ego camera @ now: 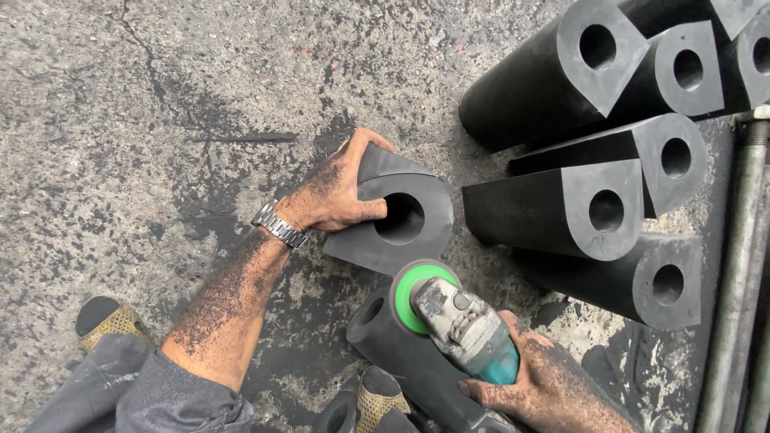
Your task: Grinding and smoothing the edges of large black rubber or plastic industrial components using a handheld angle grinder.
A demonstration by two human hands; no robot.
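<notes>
My left hand (337, 192), dusted black and with a metal watch on its wrist, grips a short black rubber block (405, 216) with a round hole, thumb at the hole's edge. My right hand (545, 385) holds an angle grinder (461, 325) with a teal body and a green-backed disc (417, 293). The disc sits just below the block and over another black rubber piece (401, 353) lying on the ground.
Several long black D-shaped rubber blocks (593, 208) with round holes are stacked at the upper right. A metal pipe (738, 265) runs down the right edge. My shoes (108, 321) rest on the stained concrete floor (160, 120).
</notes>
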